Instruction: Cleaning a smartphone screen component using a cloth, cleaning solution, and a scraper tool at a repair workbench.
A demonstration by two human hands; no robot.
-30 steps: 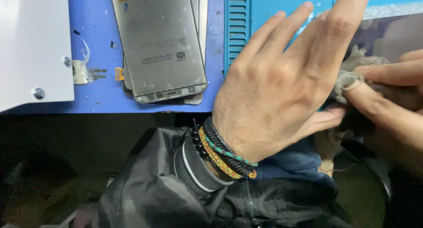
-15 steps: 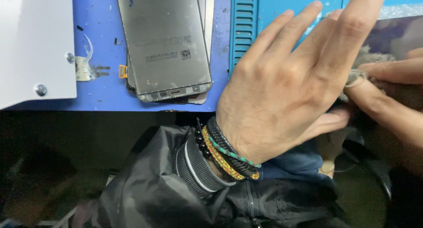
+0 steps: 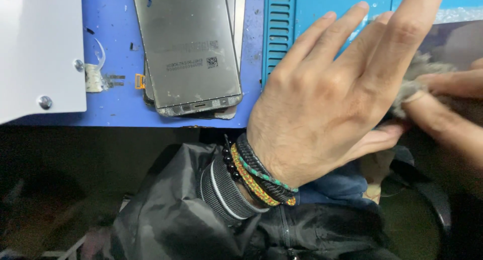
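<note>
1. A grey fuzzy rag [image 3: 420, 76] is seen at the right side of the picture, at about 3 o'clock from the left hand [image 3: 327, 104].
2. The rag is pinched by the right hand [image 3: 443, 106], which comes in from the right edge. Its fingers are closed on the rag.
3. The left hand is held flat and open, with the fingers spread and pointed up toward 1 o'clock. Nothing is held in it. Its thumb is tucked under, near the rag.
4. The right hand is the nearer one to the rag; it is touching it.
5. The rag is a bunched lump, so no clear long axis can be told.
6. Grey phone screens [image 3: 188, 49] are stacked on the blue desk [image 3: 118, 109], at 9 o'clock from the left hand, well apart from it. Their long axis runs from 12 to 6 o'clock.
</note>
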